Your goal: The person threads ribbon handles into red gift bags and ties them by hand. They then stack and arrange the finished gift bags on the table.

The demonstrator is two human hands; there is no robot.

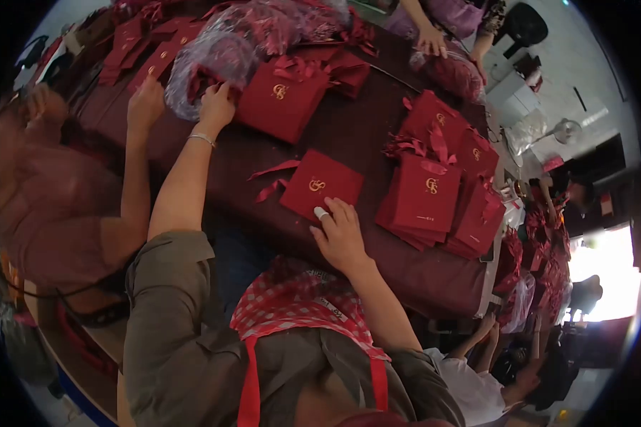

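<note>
My left hand (217, 107), a bracelet at its wrist, is at the mouth of a clear plastic bag (210, 60) with dark red items inside. Its fingers are curled in, and what they grip is hidden. Under my right hand (340, 235) lies a red paper gift bag (322, 181) with a gold emblem and a loose ribbon to its left. The right fingers rest stretched out on the bag's near edge, and a white cover is on one digit. Beside my left hand stands a stack of red gift bags (281, 103) with ribbons.
More gift bags (421, 192) are stacked on the right of the dark red tablecloth (249, 206). A co-worker's hand (146, 103) is close on my left, by flat red bags (160, 60). Across the table, another person's hand (431, 41) touches a plastic-wrapped bundle (452, 75).
</note>
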